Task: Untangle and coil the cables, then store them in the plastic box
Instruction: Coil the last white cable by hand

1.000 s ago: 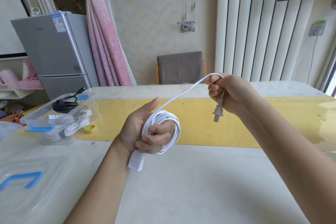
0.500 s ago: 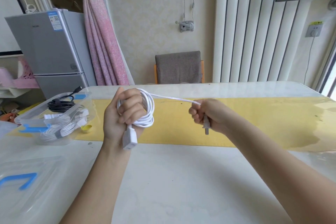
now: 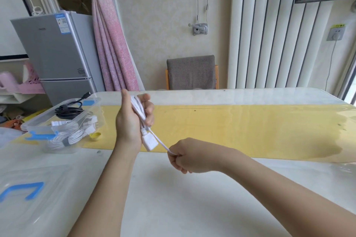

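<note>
One white extension cable [image 3: 141,115] is at centre of frame. My left grip [image 3: 133,121] is curled round its coil, with the socket end [image 3: 151,141] hanging below. My right grip [image 3: 185,157], lower centre, pinches the free strand. One clear plastic box [image 3: 41,114], at left, holds one black cable [image 3: 68,109] and white cable bundles [image 3: 65,138], count unclear. One lid [image 3: 34,175] lies lower left. One yellow cap [image 3: 95,135] sits just beside the box. The white tabletop [image 3: 192,198] carries one yellow runner [image 3: 250,127]. Behind it stand one fridge [image 3: 55,54], one pink curtain [image 3: 109,44] and one grey chair [image 3: 191,72].

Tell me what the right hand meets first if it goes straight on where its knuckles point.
Probably the white rectangular plastic socket hanging under the left hand; the right hand points along the thin white cable toward it. Depth is unclear.
</note>
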